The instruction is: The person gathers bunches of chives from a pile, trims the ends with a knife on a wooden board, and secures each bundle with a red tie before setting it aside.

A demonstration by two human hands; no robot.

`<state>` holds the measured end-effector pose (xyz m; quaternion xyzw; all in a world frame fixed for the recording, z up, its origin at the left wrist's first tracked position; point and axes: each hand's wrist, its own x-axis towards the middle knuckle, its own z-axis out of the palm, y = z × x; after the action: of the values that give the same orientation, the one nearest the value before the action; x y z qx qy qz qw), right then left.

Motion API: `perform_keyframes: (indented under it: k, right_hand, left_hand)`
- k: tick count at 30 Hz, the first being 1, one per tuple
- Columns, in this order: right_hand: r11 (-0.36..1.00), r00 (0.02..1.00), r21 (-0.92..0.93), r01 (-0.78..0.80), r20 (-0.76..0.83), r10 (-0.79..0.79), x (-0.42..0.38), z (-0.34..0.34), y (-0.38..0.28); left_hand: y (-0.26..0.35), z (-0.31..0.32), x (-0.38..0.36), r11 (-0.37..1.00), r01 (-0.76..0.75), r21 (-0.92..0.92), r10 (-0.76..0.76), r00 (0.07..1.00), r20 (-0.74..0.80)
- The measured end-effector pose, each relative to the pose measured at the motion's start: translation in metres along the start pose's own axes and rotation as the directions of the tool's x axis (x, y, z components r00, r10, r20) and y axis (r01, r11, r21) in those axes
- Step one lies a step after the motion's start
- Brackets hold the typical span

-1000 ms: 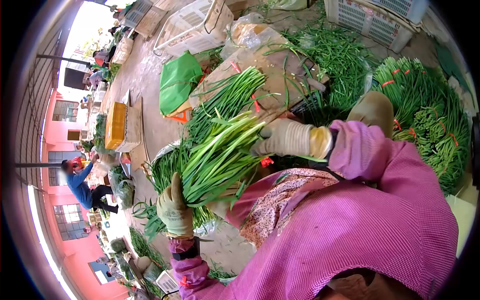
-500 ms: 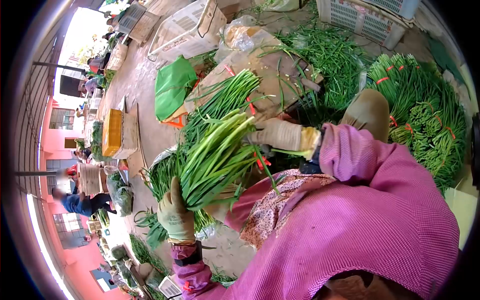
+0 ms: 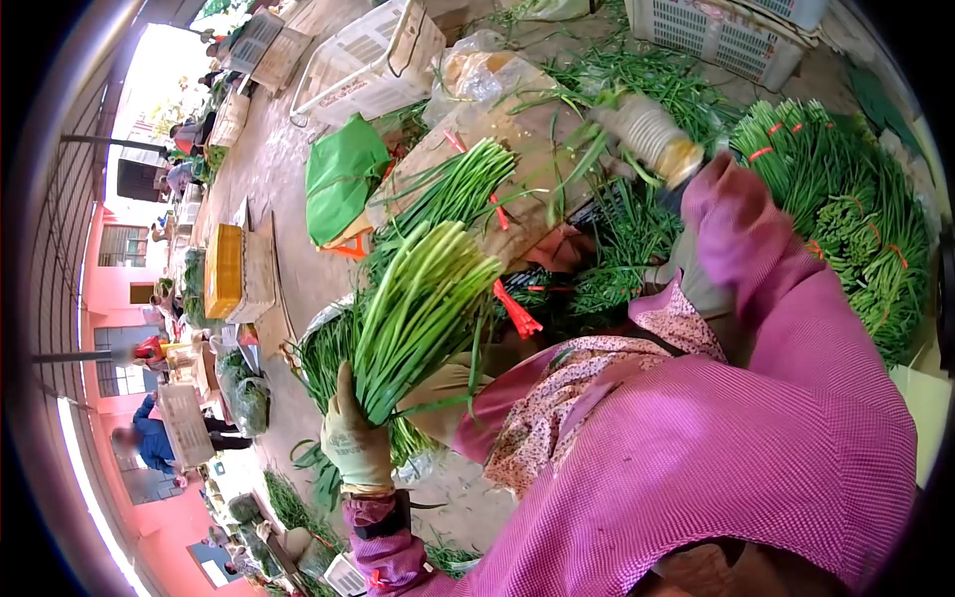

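My left hand (image 3: 355,438), in a pale work glove, grips a bunch of garlic chives (image 3: 423,303) by the leafy end, its lighter stalk ends fanned upward. My right hand (image 3: 637,124), wrapped in pale tape and smeared by motion, is at the upper right over scattered greens, with a few loose chive leaves (image 3: 587,164) trailing from it. Another bunch of chives (image 3: 482,174) lies on the brown board (image 3: 542,129) between the hands. Red ties (image 3: 517,310) hang close to my knee, right of the held bunch.
Tied chive bundles (image 3: 856,214) are stacked at the right. Loose trimmings (image 3: 657,85) cover the floor at the top, below a white crate (image 3: 716,40). Another white crate (image 3: 373,65) and a green bag (image 3: 343,179) stand farther left. A person (image 3: 154,433) carries a crate in the background.
My right hand has moved from the bunch up and right, over the scattered greens, with loose leaves. My left hand keeps its grip on the bunch, now tilted slightly more upright.
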<state>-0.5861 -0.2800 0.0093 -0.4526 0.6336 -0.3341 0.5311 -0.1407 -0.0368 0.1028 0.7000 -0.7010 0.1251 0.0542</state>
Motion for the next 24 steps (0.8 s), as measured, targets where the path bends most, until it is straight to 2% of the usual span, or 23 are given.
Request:
perform_keyframes:
  k: [1,2,3,4,5,6,7,8,9,11,12,13,15,16,17,18,20,21,23,24]
  right_hand:
    - [0.839,0.972,-0.495,0.225,0.05,-0.231,0.014,-0.025,0.005]
    - [0.606,0.893,-0.764,0.219,-0.093,-0.44,0.027,-0.03,0.025]
    - [0.32,0.741,-0.942,0.096,-0.147,-0.656,0.039,-0.03,0.039]
    - [0.586,0.91,-0.783,0.21,-0.063,-0.41,0.016,-0.021,0.015]
    - [0.817,0.98,-0.541,0.199,0.119,-0.159,-0.016,0.001,-0.011]
    - [0.842,0.838,-0.207,0.498,0.364,-0.407,-0.017,0.033,-0.002]
    - [0.719,0.579,0.193,0.668,0.471,-0.665,-0.013,0.063,0.009]
    - [0.87,0.709,0.079,0.487,0.546,-0.447,-0.025,0.084,0.012]
    - [0.961,0.785,-0.047,0.273,0.587,-0.195,-0.044,0.103,0.013]
    - [0.79,0.836,-0.331,0.517,0.396,-0.381,-0.075,0.134,-0.003]
    - [0.866,0.946,-0.411,0.284,0.265,-0.185,-0.063,0.155,0.004]
    - [0.868,0.947,-0.408,0.282,0.265,-0.183,-0.062,0.153,0.003]
    - [0.942,0.963,-0.298,0.157,0.256,-0.079,-0.056,0.145,-0.004]
    - [0.918,0.958,-0.342,0.201,0.265,-0.111,-0.027,0.157,0.02]
    - [0.728,0.791,-0.34,0.596,0.094,-0.604,-0.018,0.15,0.041]
    - [0.7,0.881,-0.544,0.462,0.193,-0.431,-0.008,0.131,0.033]
    - [0.408,0.835,-0.846,0.345,0.078,-0.544,0.039,0.091,0.054]
    - [0.832,0.901,-0.46,0.31,-0.137,-0.412,0.045,0.072,0.045]
    - [0.702,0.805,-0.577,0.417,-0.124,-0.58,0.038,0.062,0.049]
    - [0.362,0.682,-0.722,0.59,0.205,-0.703,0.037,0.06,0.05]
  left_hand:
    - [0.001,0.0,-0.001,1.0,0.0,0.0,0.0,1.0,0.001]
    - [0.004,0.001,-0.001,0.995,0.008,-0.104,-0.009,1.0,-0.003]
    - [0.007,0.002,0.002,0.978,0.014,-0.21,-0.017,1.0,-0.011]
    - [0.005,0.007,0.0,0.948,0.084,-0.308,-0.076,0.996,0.04]
    - [0.008,0.009,0.002,0.947,0.082,-0.309,-0.072,0.996,0.043]
    - [0.012,0.01,0.004,0.926,0.108,-0.362,-0.084,0.993,0.083]
    - [0.018,0.012,0.007,0.9,0.136,-0.415,-0.096,0.989,0.116]
    - [0.024,0.01,0.012,0.884,0.186,-0.428,-0.113,0.975,0.189]
    - [0.03,0.011,0.014,0.886,0.18,-0.426,-0.106,0.976,0.193]
    - [0.038,0.014,0.016,0.886,0.182,-0.427,-0.111,0.976,0.186]
    - [0.038,0.015,0.018,0.869,0.178,-0.462,-0.101,0.977,0.187]
    - [0.039,0.014,0.017,0.87,0.177,-0.46,-0.098,0.977,0.19]
    - [0.041,0.01,0.014,0.888,0.218,-0.405,-0.133,0.965,0.228]
    - [0.039,0.008,0.013,0.89,0.206,-0.406,-0.118,0.966,0.231]
    - [0.036,0.009,0.012,0.89,0.204,-0.407,-0.117,0.966,0.23]
    - [0.031,0.01,0.009,0.884,0.252,-0.395,-0.146,0.949,0.279]
    - [0.021,0.013,0.001,0.834,0.344,-0.431,-0.181,0.909,0.375]
    - [0.018,0.016,-0.002,0.832,0.347,-0.432,-0.184,0.909,0.375]
    - [0.014,0.022,-0.005,0.592,0.521,-0.615,-0.158,0.823,0.545]
    - [0.012,0.028,-0.007,0.574,0.487,-0.658,-0.125,0.847,0.517]
